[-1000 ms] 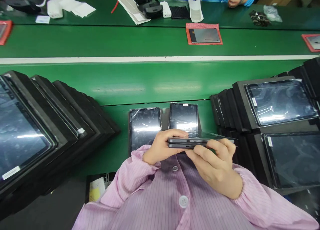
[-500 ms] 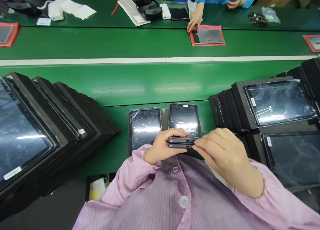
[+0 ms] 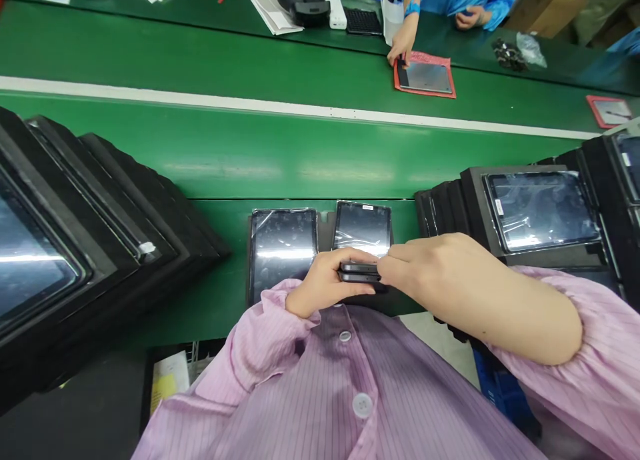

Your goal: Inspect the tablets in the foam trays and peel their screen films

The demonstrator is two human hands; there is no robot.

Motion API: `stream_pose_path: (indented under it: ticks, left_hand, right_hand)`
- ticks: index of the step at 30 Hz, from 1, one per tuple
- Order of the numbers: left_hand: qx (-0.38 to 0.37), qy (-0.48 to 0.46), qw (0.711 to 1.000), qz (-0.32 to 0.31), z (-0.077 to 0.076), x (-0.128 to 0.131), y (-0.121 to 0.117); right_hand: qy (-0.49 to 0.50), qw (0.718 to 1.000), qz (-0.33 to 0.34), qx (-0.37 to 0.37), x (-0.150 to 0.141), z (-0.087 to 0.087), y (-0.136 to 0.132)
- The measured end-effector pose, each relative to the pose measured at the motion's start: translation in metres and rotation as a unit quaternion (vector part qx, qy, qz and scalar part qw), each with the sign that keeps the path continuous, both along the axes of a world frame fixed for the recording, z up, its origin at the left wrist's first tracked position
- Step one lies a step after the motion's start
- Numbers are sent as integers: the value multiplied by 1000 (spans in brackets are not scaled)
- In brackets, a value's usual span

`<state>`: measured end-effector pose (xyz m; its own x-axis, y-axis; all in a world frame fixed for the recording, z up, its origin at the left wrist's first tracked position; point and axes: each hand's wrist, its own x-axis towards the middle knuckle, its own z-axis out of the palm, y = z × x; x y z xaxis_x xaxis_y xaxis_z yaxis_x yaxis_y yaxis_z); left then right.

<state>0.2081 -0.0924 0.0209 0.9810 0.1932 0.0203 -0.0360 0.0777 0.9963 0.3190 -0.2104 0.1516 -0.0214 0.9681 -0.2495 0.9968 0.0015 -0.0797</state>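
Observation:
My left hand (image 3: 323,283) is wrapped around the left end of two thin dark tablets (image 3: 359,273), stacked together and seen edge-on in front of my chest. Closed at their right end is my right hand (image 3: 425,267), its fingertips partly hidden behind the hand. Just beyond, a film-covered tablet (image 3: 363,223) lies face up, its near part hidden by my hands. To its left is a larger film-covered tablet (image 3: 283,247), also screen up. Dark foam (image 3: 327,227) shows between these two.
Black foam trays (image 3: 145,207) with tablets are stacked at left. More trays with a tablet (image 3: 543,210) stand at right. Across the green bench (image 3: 250,153), a co-worker's hand (image 3: 403,43) touches a grey panel (image 3: 427,78) on a red pad. A dark headset (image 3: 307,10) lies at the back.
My right forearm has swung up and outward, and that hand has closed in on the tablets' right end. The view has tilted and shifted. The left hand keeps its hold.

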Motion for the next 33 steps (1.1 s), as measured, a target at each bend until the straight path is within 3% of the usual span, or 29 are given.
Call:
stream_pose_path:
  ticks: [13,33]
  left_hand:
    - [18,-21,1000,9,1,0,0]
    - [4,41,999,5,3,-1,1]
  right_hand:
    - [-44,999,9,4,-12,-2,-2]
    - [-54,998,12,-22,-11,-3,-1]
